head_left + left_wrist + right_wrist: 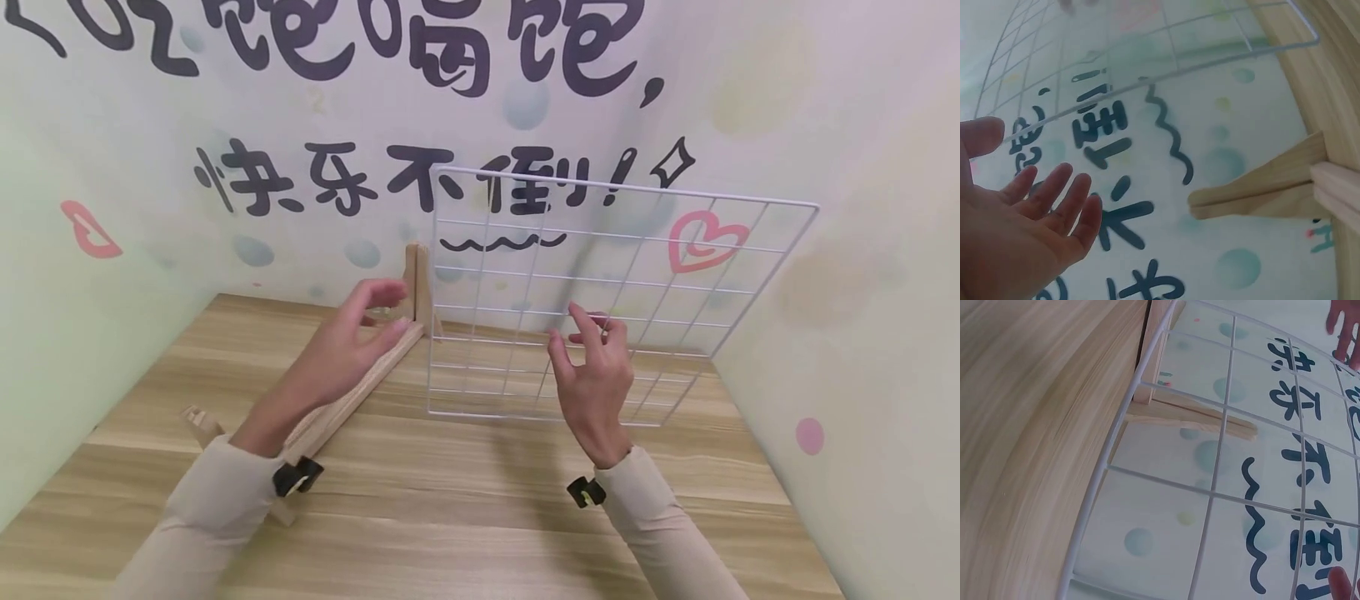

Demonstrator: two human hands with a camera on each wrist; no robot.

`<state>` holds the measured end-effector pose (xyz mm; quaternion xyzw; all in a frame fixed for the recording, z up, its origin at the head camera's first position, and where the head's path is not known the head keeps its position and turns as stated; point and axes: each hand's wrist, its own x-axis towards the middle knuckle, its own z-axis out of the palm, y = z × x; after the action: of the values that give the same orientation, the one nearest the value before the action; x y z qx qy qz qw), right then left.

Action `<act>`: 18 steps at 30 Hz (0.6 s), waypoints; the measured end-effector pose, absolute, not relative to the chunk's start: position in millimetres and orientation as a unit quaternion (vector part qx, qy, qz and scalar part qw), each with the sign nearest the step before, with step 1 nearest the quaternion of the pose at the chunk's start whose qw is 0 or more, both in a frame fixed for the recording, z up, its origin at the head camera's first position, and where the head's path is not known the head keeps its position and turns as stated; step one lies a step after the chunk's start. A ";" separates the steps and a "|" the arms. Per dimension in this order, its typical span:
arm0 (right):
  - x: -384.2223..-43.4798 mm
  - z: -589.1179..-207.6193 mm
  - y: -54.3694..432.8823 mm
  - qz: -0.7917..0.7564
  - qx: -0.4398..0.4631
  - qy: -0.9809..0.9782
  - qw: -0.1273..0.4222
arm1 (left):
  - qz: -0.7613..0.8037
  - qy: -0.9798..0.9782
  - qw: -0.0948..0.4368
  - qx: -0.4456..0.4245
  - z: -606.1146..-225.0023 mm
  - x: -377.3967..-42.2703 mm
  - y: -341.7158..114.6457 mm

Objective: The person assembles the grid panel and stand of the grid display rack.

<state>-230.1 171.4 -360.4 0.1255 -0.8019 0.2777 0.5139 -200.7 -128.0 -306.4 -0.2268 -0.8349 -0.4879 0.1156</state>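
A white wire grid panel point(480, 415) is held tilted above the table in the head view. My right hand point(596, 362) grips it at its middle wires, with the fingers curled at the mesh. To the left, my left hand point(337, 354) is apart from the panel, thumb and fingers loosely bent and holding nothing. Beneath and beside it lies a wooden stand point(367, 383), a long bar with a slotted upright point(416, 283) at its far end. The left forearm hides part of that bar. In the right wrist view, wires of the panel point(1212, 492) cross the picture.
The wood-grain table point(480, 508) meets pale walls at the back and both sides. Black lettering point(337, 179) and pink hearts mark the walls. The stand's near crosspiece point(202, 425) shows beside the left sleeve.
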 end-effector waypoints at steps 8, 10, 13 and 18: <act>-229.5 -361.1 174.4 0.280 0.129 -0.803 0.510 | -0.420 -0.858 0.222 -0.194 -284.9 -153.3 -177.1; -229.7 -361.1 174.6 0.282 0.129 -0.802 0.510 | -0.420 -0.856 0.240 -0.183 -285.8 -144.9 -191.3; -230.3 -361.2 175.1 0.283 0.128 -0.801 0.511 | -0.428 -0.853 0.254 -0.154 -293.5 -135.5 -212.5; -229.8 -360.6 176.4 0.283 0.129 -0.801 0.511 | -0.469 -0.851 0.202 -0.120 -321.4 -121.0 -252.1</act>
<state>-229.8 176.4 -360.6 0.1293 -0.8012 0.2828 0.5113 -121.0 -252.1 -321.4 -0.1203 -0.8511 -0.4694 0.2019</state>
